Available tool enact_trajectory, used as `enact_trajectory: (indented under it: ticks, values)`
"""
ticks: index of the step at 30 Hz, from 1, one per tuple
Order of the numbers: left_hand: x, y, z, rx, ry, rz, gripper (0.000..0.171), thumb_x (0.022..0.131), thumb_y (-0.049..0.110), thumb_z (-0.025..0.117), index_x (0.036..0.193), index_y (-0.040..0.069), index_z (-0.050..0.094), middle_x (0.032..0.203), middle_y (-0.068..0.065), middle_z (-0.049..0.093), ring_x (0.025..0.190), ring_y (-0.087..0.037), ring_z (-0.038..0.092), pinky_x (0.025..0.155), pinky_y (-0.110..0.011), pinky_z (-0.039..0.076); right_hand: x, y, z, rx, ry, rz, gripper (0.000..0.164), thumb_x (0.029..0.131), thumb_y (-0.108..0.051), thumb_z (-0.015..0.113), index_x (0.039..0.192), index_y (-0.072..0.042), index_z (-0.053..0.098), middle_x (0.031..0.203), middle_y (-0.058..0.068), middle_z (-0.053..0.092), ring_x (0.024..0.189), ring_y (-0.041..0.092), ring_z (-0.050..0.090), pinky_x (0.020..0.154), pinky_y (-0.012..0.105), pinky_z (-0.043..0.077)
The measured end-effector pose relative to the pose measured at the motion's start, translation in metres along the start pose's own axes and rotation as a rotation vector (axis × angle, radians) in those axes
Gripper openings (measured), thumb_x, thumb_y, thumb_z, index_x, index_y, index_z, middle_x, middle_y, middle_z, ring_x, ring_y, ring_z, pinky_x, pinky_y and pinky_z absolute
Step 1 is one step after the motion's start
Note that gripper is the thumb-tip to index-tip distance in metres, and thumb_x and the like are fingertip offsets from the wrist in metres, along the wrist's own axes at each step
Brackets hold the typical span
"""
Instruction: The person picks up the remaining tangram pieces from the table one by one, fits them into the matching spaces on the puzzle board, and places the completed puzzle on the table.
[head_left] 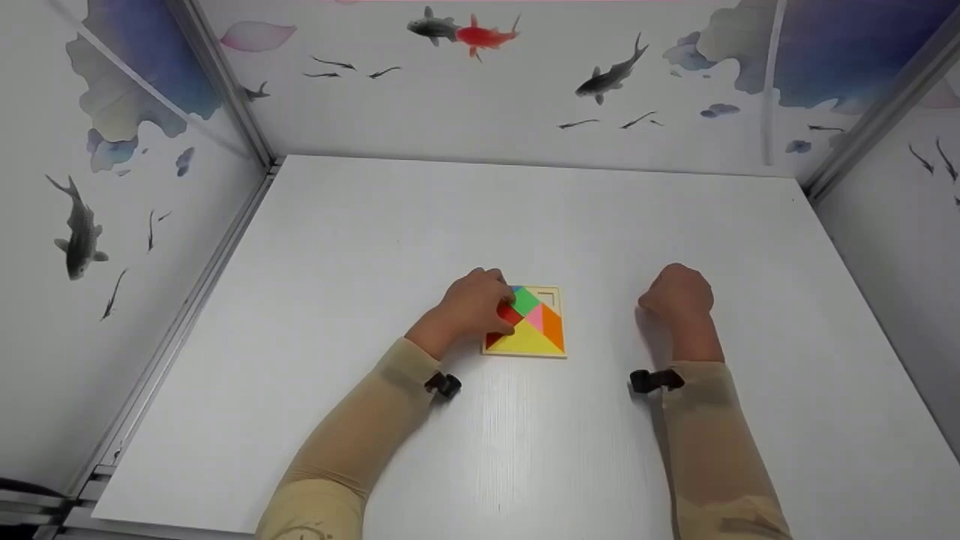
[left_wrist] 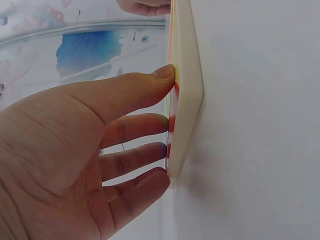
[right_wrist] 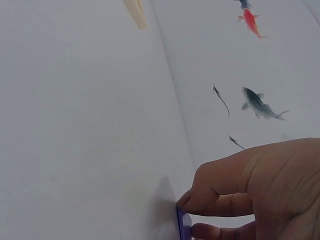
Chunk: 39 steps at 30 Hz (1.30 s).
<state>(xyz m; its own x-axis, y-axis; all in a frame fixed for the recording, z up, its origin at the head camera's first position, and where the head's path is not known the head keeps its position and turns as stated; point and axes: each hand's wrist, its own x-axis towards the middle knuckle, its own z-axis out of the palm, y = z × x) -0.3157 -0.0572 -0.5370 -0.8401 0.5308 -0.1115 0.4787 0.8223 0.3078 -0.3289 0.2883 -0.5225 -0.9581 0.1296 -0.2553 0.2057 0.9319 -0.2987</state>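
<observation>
A square wooden tangram board lies flat on the table, with yellow, orange, pink, green and red pieces in it. Bare wood shows at its far right corner. My left hand reaches over the board's left side; in the left wrist view its thumb and fingertips rest on the top face, fingers only slightly bent. To the right of the board, my right hand is just above the table. The right wrist view shows it pinching a purple tangram piece between thumb and fingers.
The white table is enclosed by a back wall and side walls painted with fish and lotus leaves. Metal rails run along the corners. A small black camera sits on the right wrist, another on the left.
</observation>
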Motion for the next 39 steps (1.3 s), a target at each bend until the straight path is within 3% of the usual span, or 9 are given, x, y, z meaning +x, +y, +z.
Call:
enact_trajectory:
  ticks: [6, 12, 15, 24, 39]
  values:
    - [-0.001, 0.0, 0.0, -0.001, -0.011, -0.007, 0.045, 0.09, 0.042, 0.083, 0.127, 0.018, 0.077, 0.124, -0.006, 0.064, 0.112, -0.025, 0.054, 0.097, -0.04, 0.053, -0.001, -0.003, 0.001, -0.027, 0.031, -0.018, 0.019, 0.085, -0.016, 0.068, 0.081, 0.002, 0.07, 0.072, 0.007, 0.061, 0.068, 0.022, 0.051, 0.055, 0.033, 0.046]
    - [-0.002, 0.001, 0.0, -0.001, -0.012, -0.006, 0.046, 0.089, 0.041, 0.083, 0.127, 0.016, 0.078, 0.125, -0.007, 0.066, 0.112, -0.025, 0.056, 0.097, -0.04, 0.054, 0.0, 0.0, 0.003, -0.014, 0.087, -0.051, 0.017, 0.083, -0.014, 0.067, 0.073, -0.001, 0.065, 0.068, 0.006, 0.056, 0.067, 0.023, 0.048, 0.056, 0.034, 0.044]
    - [-0.002, 0.001, 0.0, -0.002, -0.014, -0.008, 0.046, 0.089, 0.041, 0.084, 0.128, 0.016, 0.078, 0.126, -0.008, 0.066, 0.112, -0.025, 0.057, 0.097, -0.04, 0.054, 0.001, 0.0, 0.0, -0.013, 0.105, -0.062, 0.018, 0.083, -0.014, 0.067, 0.077, 0.003, 0.067, 0.069, 0.008, 0.058, 0.068, 0.023, 0.049, 0.058, 0.034, 0.045]
    - [-0.003, 0.001, 0.0, 0.004, -0.007, 0.002, 0.041, 0.09, 0.04, 0.083, 0.124, 0.017, 0.079, 0.123, -0.007, 0.066, 0.112, -0.025, 0.056, 0.096, -0.039, 0.054, -0.004, -0.001, -0.01, -0.034, 0.075, -0.07, 0.034, 0.088, -0.018, 0.068, 0.095, 0.016, 0.071, 0.08, 0.019, 0.068, 0.071, 0.026, 0.054, 0.064, 0.039, 0.052]
    - [-0.001, 0.002, -0.001, 0.003, 0.005, -0.002, 0.042, 0.089, 0.042, 0.083, 0.123, 0.018, 0.079, 0.116, -0.004, 0.065, 0.107, -0.023, 0.055, 0.092, -0.037, 0.052, -0.008, -0.004, -0.012, -0.037, 0.178, -0.076, 0.013, 0.087, -0.002, 0.053, 0.078, 0.004, 0.06, 0.07, 0.011, 0.054, 0.066, 0.024, 0.049, 0.065, 0.046, 0.054]
